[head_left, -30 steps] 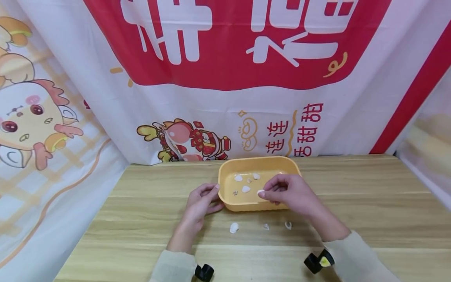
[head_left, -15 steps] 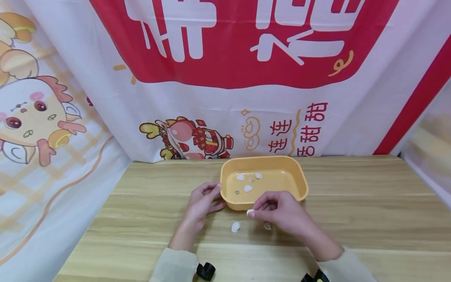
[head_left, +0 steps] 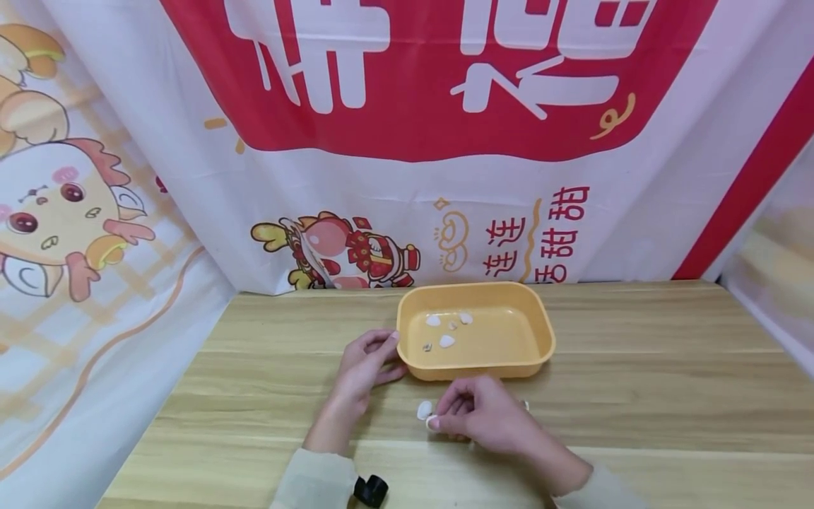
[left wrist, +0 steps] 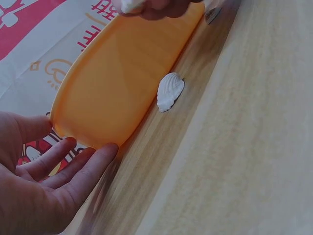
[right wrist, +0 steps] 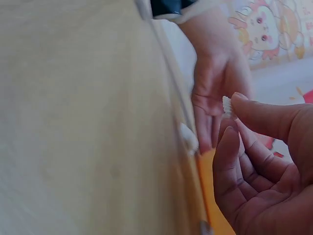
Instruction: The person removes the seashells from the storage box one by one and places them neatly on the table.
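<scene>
**Right hand pinching a shell near the tray; left hand resting at the tray's left end**

Head view: your right hand [head_left: 483,417] is hovering over the wooden table [head_left: 636,367], just near of the yellow tray [head_left: 540,346]. It is pinching a small white shell [head_left: 433,423] at its fingertips, the other fingers loosely curled. A second white shell on the table [head_left: 423,409] is lying just left of those fingertips, almost touching them. Your left hand [head_left: 365,367] is resting on the table at the tray's left end, fingers relaxed and touching the tray wall, holding nothing. Several small shells in the tray [head_left: 447,341] are lying on its left half. A printed red-and-white banner [head_left: 407,141] is hanging behind the table.

Left wrist view: your left hand [left wrist: 44,186] is lying wide, fingers straight beside the tray [left wrist: 122,83]. The shell on the table [left wrist: 170,91] is lying just beside the tray's near wall, apart from it.

Right wrist view: your right hand [right wrist: 264,166] is gripping the small white shell [right wrist: 227,105] between thumb and forefinger. Your left hand [right wrist: 215,88] is showing beyond it, blurred.
</scene>
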`<state>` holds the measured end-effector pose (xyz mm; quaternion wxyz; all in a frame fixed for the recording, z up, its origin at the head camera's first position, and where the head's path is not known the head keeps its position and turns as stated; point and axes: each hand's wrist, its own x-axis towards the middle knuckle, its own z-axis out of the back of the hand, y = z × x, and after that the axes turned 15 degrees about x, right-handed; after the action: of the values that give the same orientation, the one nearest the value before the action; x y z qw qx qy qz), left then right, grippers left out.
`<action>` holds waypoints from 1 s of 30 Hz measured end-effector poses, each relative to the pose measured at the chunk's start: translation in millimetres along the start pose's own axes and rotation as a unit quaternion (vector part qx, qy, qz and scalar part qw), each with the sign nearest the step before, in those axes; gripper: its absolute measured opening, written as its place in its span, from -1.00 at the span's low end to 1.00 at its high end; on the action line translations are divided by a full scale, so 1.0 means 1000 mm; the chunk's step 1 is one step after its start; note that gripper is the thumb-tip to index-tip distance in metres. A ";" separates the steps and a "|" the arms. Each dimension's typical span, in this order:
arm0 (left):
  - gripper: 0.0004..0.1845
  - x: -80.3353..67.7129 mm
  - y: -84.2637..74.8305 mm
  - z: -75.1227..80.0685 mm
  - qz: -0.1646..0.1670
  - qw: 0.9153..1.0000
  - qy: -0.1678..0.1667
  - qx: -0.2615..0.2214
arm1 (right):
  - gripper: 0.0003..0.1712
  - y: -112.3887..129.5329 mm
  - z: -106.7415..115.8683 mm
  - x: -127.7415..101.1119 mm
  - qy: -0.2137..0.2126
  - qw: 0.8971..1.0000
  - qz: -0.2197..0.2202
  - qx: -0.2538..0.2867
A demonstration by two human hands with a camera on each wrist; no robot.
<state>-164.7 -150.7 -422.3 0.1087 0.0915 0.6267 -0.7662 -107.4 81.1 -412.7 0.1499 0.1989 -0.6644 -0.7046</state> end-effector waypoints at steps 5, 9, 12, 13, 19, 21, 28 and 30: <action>-0.61 -0.001 0.000 0.000 -0.001 1.000 -0.001 -0.004 | -0.80 -0.006 -0.014 0.000 0.025 0.999 -0.015 -0.021; -0.59 -0.002 0.001 0.001 -0.003 1.000 -0.001 -0.005 | -0.81 -0.009 -0.023 0.001 0.045 0.999 -0.026 -0.002; -0.57 -0.002 0.001 0.001 -0.007 1.000 -0.002 -0.003 | -0.80 -0.010 -0.027 0.001 0.045 0.999 -0.030 0.001; -0.56 -0.002 0.001 0.001 -0.008 1.000 -0.001 -0.002 | -0.80 -0.010 -0.028 0.001 0.044 0.999 -0.031 0.002; -0.57 -0.002 0.001 0.001 -0.010 1.000 0.001 -0.002 | -0.80 -0.011 -0.033 0.002 0.038 0.999 -0.033 -0.004; -0.57 -0.001 0.001 0.001 -0.009 1.000 0.002 -0.001 | -0.80 -0.011 -0.034 0.002 0.037 0.999 -0.032 -0.015; -0.58 0.001 -0.001 0.001 0.001 1.000 -0.001 0.001 | -0.80 -0.009 -0.035 0.001 0.040 0.997 -0.017 -0.066; -0.58 0.001 -0.001 0.000 0.001 1.000 -0.001 0.001 | -0.79 -0.009 -0.034 0.001 0.041 0.996 -0.013 -0.077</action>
<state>-166.2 -151.1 -421.9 0.1103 0.0916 0.6257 -0.7668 -91.6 51.2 -423.0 0.1825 0.2240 -0.5988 -0.7470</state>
